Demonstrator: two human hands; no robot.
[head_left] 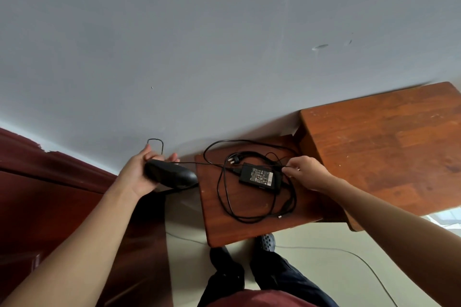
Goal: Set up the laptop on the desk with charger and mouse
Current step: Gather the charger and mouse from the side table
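1. The left hand grasps the black mouse, fingers curled round its body, off the edge of the low desk. A loop of thin cord rises above the fingers.
2. The right hand pinches a cord just beside the charger; which cord cannot be told.
3. The charger lies on the low desk amid its tangled lead. The taller desk adjoins. No laptop is in view.
4. Judgement: the charger looks rigid and weighty, so it is best taken round its body. The lead is limp and likely to snag. The mouse seems light and smooth.
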